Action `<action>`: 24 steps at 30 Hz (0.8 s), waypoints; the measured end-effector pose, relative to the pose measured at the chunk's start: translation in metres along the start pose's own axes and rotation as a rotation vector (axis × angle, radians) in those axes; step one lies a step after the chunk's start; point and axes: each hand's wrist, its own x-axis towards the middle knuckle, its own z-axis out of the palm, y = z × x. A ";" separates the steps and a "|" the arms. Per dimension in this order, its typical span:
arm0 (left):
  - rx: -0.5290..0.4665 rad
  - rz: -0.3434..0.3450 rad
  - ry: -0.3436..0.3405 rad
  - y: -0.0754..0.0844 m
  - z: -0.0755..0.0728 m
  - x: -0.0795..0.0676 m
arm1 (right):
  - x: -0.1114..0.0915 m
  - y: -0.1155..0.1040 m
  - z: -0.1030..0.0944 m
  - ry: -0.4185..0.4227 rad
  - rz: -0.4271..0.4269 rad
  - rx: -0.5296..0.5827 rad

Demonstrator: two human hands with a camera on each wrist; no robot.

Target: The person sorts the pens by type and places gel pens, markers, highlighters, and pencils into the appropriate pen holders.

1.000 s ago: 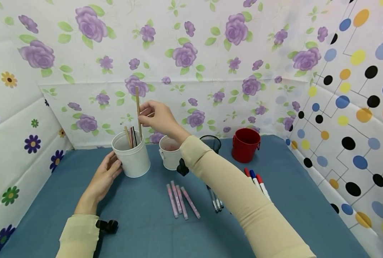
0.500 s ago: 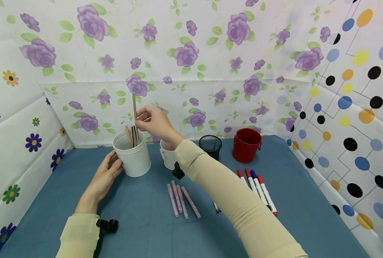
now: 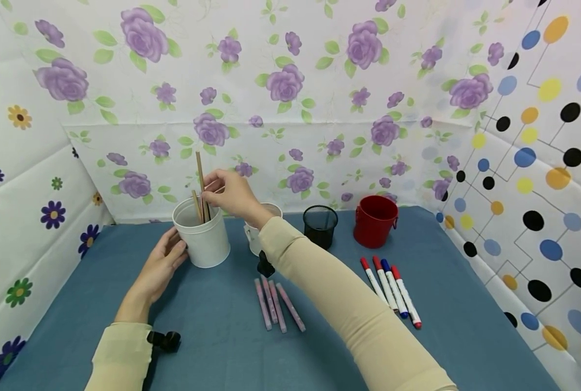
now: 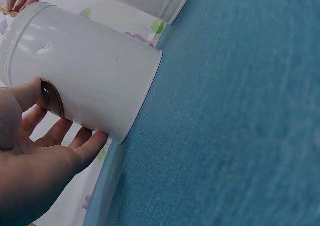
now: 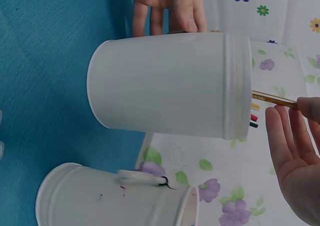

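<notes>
A tall white pot [image 3: 204, 244] stands upright on the cloth at the left. My left hand [image 3: 159, 262] holds its side; in the left wrist view the thumb lies by a brown oval plate [image 4: 52, 98] and the fingers spread along the wall. My right hand [image 3: 235, 191] pinches a brown wooden pencil [image 5: 274, 98] between thumb and fingers above the rim. The pencil stands nearly upright, its lower end hidden inside the pot. Other pencils [image 5: 254, 118] with yellow, red and black ends poke out of the same pot.
Beside it stand a smaller white pot [image 3: 251, 237] partly behind the right wrist, a black mesh cup [image 3: 320, 227] and a red bucket [image 3: 374, 221]. Several pink pens [image 3: 273, 305] and several white markers [image 3: 390, 290] lie on the blue cloth [image 3: 222, 347].
My right hand has moved down and slightly left, lowering the pencil into the pot. The right arm has shifted, showing more of the mesh cup and markers. The left hand stays put.
</notes>
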 end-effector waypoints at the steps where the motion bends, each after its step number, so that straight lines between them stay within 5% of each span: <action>1: 0.005 0.001 0.000 0.000 0.000 0.000 | 0.000 0.001 0.001 0.000 -0.009 -0.009; 24: 0.017 0.002 0.002 0.002 0.000 -0.002 | -0.003 0.009 0.008 -0.009 0.001 -0.104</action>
